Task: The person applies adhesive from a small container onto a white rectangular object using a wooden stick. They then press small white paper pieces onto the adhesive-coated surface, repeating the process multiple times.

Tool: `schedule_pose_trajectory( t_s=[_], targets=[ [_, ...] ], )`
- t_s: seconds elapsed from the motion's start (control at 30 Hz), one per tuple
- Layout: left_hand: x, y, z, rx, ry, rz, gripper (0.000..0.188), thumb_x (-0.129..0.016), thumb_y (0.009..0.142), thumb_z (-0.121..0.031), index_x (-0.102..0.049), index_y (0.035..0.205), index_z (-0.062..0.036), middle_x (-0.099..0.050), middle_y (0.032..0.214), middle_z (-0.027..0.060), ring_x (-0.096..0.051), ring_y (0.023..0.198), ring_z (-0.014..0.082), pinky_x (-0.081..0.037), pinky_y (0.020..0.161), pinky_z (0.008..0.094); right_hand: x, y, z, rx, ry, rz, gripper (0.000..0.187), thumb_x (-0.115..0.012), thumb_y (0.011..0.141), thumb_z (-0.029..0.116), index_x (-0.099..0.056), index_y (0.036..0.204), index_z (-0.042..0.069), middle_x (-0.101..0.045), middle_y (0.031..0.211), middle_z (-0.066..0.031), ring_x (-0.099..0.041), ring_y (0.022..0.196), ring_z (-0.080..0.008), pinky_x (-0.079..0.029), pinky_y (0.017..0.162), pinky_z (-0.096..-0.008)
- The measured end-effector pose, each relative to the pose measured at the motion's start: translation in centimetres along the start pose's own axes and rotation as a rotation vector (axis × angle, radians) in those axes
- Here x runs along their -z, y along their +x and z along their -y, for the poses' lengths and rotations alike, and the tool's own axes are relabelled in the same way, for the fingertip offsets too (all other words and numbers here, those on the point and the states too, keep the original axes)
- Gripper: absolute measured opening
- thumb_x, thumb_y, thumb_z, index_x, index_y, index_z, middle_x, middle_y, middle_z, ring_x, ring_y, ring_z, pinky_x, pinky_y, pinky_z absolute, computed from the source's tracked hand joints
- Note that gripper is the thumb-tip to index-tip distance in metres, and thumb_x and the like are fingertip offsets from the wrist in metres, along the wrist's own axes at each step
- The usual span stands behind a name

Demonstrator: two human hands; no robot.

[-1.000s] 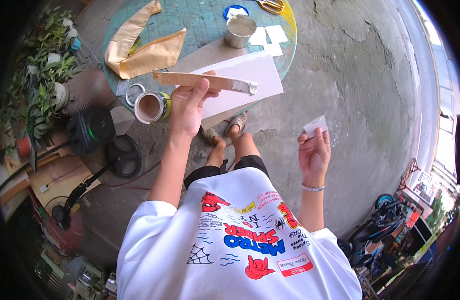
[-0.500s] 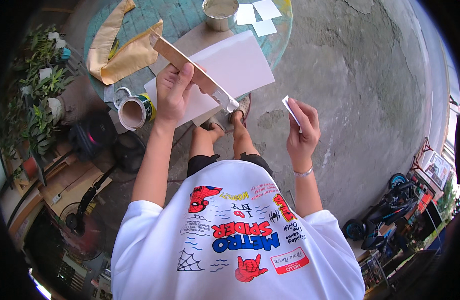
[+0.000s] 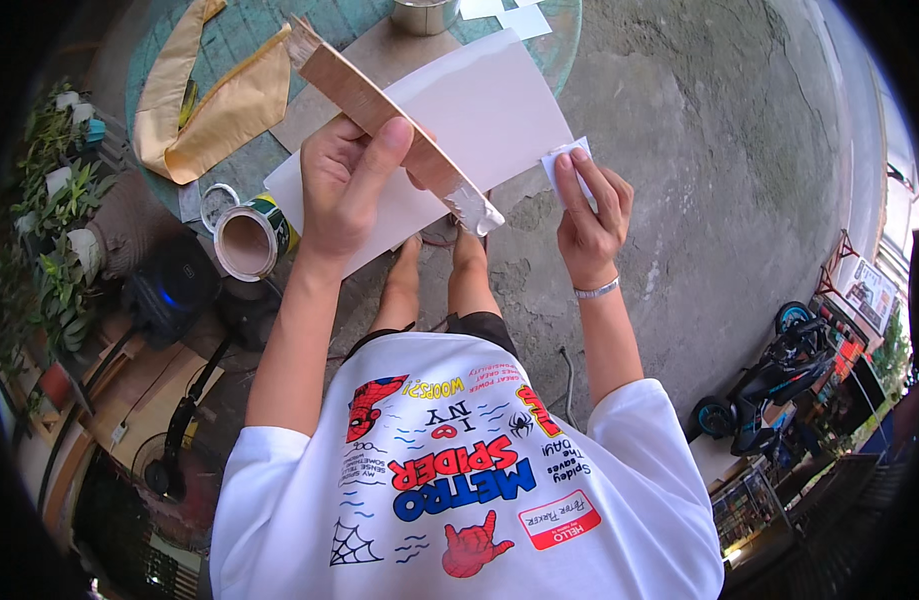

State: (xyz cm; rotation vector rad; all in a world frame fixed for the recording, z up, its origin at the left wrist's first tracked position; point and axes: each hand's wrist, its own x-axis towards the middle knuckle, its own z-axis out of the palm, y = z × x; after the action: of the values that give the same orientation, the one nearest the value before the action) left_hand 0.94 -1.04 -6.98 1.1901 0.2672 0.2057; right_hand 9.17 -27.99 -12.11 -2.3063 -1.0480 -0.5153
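Your left hand (image 3: 347, 188) grips the wooden strip (image 3: 364, 92) above the white board (image 3: 487, 95); your right hand (image 3: 591, 222) pinches a small white card (image 3: 553, 175) near the board's corner; the board juts past the round table's (image 3: 251, 38) edge; grey floor (image 3: 709, 190) spreads to your right.

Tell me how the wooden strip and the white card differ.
The wooden strip is long and narrow; the white card is far shorter. The strip is brown with whitish paste on it; the card looks white. The left hand holds the strip, the right hand the card. Both are thin.
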Motion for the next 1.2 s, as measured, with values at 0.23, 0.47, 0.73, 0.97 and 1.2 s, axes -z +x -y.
schedule_pose_trajectory(
  t_s=[0.23,0.47,0.73,0.97,1.2],
  targets=[
    [0.1,-0.1,-0.1,0.004,-0.004,0.020,0.027,-0.063,0.105,-0.023,-0.069,0.107,0.0033,-0.073,0.098,0.0083,-0.065,0.089,0.0103,-0.049,0.084,0.0263,3.5,2.6,2.3,-0.118,-0.150,0.056,0.050,-0.067,0.071,-0.015,-0.076,0.114,0.009,-0.072,0.115,-0.0045,-0.063,0.099,-0.0254,-0.052,0.087,-0.0362],
    [0.3,0.0,0.0,0.004,0.009,0.021,0.027,-0.064,0.105,-0.024,-0.070,0.107,0.0029,-0.073,0.098,0.0086,-0.065,0.089,0.0104,-0.049,0.084,0.0262,2.2,5.1,4.5,-0.128,-0.172,0.165,0.054,-0.064,0.066,-0.014,-0.072,0.116,0.006,-0.070,0.108,-0.0069,-0.064,0.100,-0.0292,-0.054,0.086,-0.0407],
    [0.4,0.0,-0.1,0.029,-0.002,0.012,0.027,-0.064,0.104,-0.024,-0.070,0.106,0.0023,-0.073,0.098,0.0093,-0.065,0.091,0.0113,-0.048,0.087,0.0268,2.6,2.9,5.2,-0.137,-0.132,0.096,0.051,-0.067,0.071,-0.012,-0.077,0.118,0.008,-0.072,0.114,-0.0066,-0.066,0.109,-0.0281,-0.053,0.094,-0.0393],
    [0.6,0.0,0.0,0.021,-0.009,0.008,0.027,-0.064,0.104,-0.024,-0.070,0.106,0.0028,-0.074,0.098,0.0116,-0.065,0.091,0.0126,-0.048,0.087,0.0278,0.8,1.3,2.9,-0.090,-0.147,0.061,0.054,-0.069,0.074,-0.012,-0.077,0.123,0.010,-0.073,0.123,-0.0062,-0.065,0.119,-0.0277,-0.053,0.102,-0.0399],
    [0.6,0.0,0.0,0.026,-0.003,0.018,0.028,-0.065,0.104,-0.024,-0.070,0.106,0.0034,-0.074,0.098,0.0117,-0.065,0.091,0.0126,-0.049,0.087,0.0282,3.1,3.4,4.3,-0.235,-0.165,0.078,0.052,-0.065,0.074,-0.016,-0.074,0.120,0.007,-0.072,0.114,-0.0074,-0.065,0.106,-0.0273,-0.052,0.091,-0.0398]
  ],
)
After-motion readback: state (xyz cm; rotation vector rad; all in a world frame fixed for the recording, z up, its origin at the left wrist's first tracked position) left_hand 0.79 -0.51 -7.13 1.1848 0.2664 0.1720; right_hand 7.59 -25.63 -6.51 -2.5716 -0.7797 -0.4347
